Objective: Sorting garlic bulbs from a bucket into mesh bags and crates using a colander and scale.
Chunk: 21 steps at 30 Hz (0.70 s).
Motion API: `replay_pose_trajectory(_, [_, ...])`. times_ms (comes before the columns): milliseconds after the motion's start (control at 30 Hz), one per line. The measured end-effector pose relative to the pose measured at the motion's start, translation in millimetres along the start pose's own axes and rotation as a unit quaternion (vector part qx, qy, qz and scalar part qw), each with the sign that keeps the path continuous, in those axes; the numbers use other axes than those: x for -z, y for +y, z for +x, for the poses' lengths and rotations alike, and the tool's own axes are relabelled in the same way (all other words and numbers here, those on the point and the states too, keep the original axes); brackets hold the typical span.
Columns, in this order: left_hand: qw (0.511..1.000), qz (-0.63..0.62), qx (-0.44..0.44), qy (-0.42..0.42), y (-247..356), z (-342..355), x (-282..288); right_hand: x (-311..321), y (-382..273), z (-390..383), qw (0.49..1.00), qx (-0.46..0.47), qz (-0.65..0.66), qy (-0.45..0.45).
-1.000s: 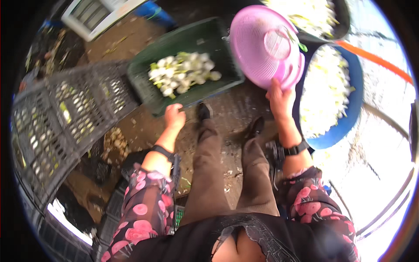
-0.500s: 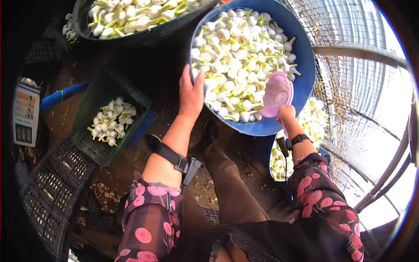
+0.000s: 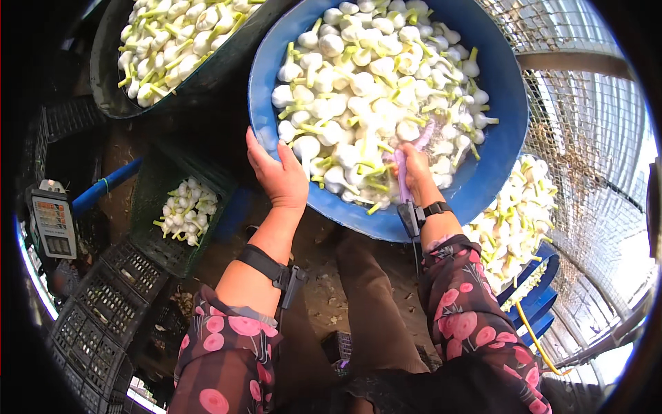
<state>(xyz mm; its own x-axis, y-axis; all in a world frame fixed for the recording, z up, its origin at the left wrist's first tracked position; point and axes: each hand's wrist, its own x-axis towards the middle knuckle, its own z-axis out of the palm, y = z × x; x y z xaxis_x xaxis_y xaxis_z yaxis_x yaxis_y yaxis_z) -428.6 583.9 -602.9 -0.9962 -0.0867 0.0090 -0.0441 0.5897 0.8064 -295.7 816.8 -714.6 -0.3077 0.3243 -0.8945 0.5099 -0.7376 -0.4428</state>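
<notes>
Dipping a lilac plastic basket point(image 3: 402, 174) into white garlic bulbs point(image 3: 376, 83) with green stems, a person leans over a round blue tub point(image 3: 516, 110). The right hand point(image 3: 418, 169) is closed around the basket's edge; the basket stands tilted inside the tub, toward its near side, partly hidden by bulbs and hand. The left hand point(image 3: 281, 178) lies against the tub's near left rim, its thumb spread apart from the fingers. At upper left is a dark tub point(image 3: 102, 72) heaped with more garlic. Below it, a green crate point(image 3: 150, 234) contains a small pile, with a digital scale point(image 3: 54, 221) to its left. Black slatted crates point(image 3: 103, 297) stand at lower left.
</notes>
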Motion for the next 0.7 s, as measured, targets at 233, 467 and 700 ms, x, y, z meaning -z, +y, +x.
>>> replay_pose_trajectory(233, [0.999, 0.026, -0.041, 0.002, -7, 0, 0, 8, -11, -35, 0.995, 0.047, 0.065, -0.063])
replay_pose_trajectory(467, [1.0, 0.011, -0.019, -0.02, -3, -1, 5, -10, -30, -49, 0.99, 0.108, 0.071, -0.052])
replay_pose_trajectory(700, [0.99, -0.015, -0.016, -0.143, -15, 4, 20, 1, -43, -103, 0.99, 0.133, 0.038, -0.037])
